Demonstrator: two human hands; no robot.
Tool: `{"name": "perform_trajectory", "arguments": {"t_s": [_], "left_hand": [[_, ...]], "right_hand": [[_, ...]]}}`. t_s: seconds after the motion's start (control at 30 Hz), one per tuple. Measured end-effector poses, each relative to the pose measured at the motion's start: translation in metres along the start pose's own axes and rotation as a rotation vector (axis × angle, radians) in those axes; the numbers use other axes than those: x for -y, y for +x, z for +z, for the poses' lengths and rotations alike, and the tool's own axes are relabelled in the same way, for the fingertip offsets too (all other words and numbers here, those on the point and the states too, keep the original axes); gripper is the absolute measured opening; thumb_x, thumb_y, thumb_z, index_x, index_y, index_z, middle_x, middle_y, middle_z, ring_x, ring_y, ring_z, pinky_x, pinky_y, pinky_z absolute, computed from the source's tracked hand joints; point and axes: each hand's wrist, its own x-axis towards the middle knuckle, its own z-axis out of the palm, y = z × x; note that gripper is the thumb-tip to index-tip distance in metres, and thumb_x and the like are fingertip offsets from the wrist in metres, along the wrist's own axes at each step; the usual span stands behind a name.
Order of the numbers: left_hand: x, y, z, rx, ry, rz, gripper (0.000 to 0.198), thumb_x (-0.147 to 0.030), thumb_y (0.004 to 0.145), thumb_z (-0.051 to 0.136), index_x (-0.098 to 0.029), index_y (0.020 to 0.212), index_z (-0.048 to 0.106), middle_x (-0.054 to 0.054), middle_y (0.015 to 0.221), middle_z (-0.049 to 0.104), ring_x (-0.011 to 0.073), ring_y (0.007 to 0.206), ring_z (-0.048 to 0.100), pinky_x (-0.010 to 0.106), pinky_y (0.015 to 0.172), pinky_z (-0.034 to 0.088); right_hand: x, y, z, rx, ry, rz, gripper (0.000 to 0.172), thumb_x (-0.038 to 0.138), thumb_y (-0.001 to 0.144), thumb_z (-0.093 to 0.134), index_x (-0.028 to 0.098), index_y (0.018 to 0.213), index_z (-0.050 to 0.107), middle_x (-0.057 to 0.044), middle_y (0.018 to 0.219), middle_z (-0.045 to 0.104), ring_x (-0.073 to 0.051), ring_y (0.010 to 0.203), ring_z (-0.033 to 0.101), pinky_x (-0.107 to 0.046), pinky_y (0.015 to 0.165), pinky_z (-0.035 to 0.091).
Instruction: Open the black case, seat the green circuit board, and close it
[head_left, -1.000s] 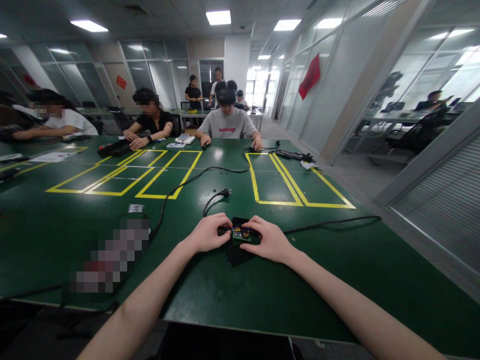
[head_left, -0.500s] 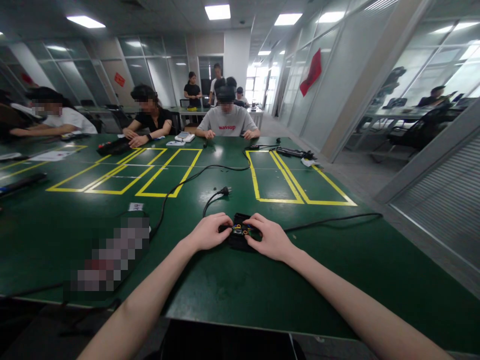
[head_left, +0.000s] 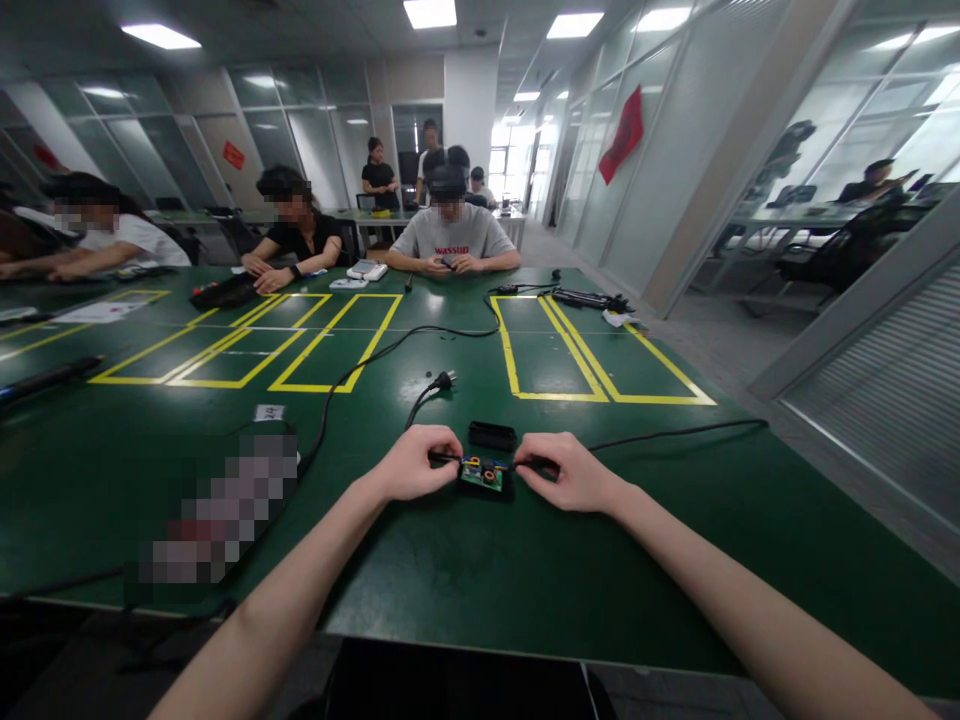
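Note:
A green circuit board (head_left: 484, 475) with a copper-coloured coil and thin wires lies in a small black case half on the green table. Just behind it rests a separate black case half (head_left: 492, 435). At the board's left end, my left hand (head_left: 420, 462) pinches a black cable. My right hand (head_left: 564, 472) is closed on the black cable at the other end of the board. Past my left hand, a black plug (head_left: 444, 381) with metal pins lies on the table.
Yellow tape outlines (head_left: 559, 398) mark the green table (head_left: 420, 590). A long black cable (head_left: 675, 437) runs right, another curves left. A blurred-out object (head_left: 225, 510) lies at the left. Several people sit across the table, one holding a small dark item (head_left: 448, 262).
My right hand has moved right, off the board and onto the cable, leaving the board more exposed. The person opposite has brought both hands together around a small dark item.

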Motion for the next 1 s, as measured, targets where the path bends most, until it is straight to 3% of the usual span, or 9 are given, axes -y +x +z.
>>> {"name": "perform_trajectory", "arguments": {"t_s": [0.13,0.37,0.63,1.0], "left_hand": [[0.001,-0.001,0.003,0.062,-0.006,-0.042,0.006,-0.014,0.073,0.06,-0.016,0.074,0.066,-0.004,0.062,0.057,0.0094,0.056,0.049,0.02,0.055,0.039],[0.007,0.0,0.005,0.018,0.07,-0.052,0.011,-0.02,0.077,0.063,-0.018,0.086,0.07,-0.001,0.071,0.064,0.0128,0.064,0.056,0.022,0.059,0.044],[0.007,-0.001,0.008,-0.049,0.063,-0.007,0.011,-0.021,0.085,0.061,-0.018,0.088,0.071,0.002,0.078,0.068,0.0143,0.069,0.06,0.024,0.065,0.049],[0.007,0.001,0.011,0.019,0.097,-0.006,0.01,-0.022,0.085,0.062,-0.019,0.087,0.071,0.001,0.079,0.068,0.0148,0.069,0.06,0.025,0.066,0.047]], "right_hand": [[0.002,0.001,0.005,0.078,-0.014,0.021,0.009,0.022,0.087,0.056,0.021,0.083,0.065,-0.002,0.074,0.068,-0.015,0.061,0.06,-0.027,0.06,0.046],[-0.01,0.002,0.009,-0.041,-0.139,0.065,0.012,0.022,0.088,0.057,0.021,0.091,0.068,-0.005,0.087,0.075,-0.019,0.074,0.07,-0.029,0.068,0.052],[-0.009,0.002,0.005,-0.102,-0.147,0.032,0.02,0.022,0.09,0.054,0.022,0.1,0.072,-0.005,0.09,0.075,-0.019,0.076,0.07,-0.03,0.071,0.054],[-0.013,-0.001,0.005,0.073,-0.171,0.059,0.033,0.03,0.096,0.059,0.025,0.126,0.072,-0.006,0.101,0.075,-0.019,0.087,0.072,-0.029,0.076,0.053]]}}
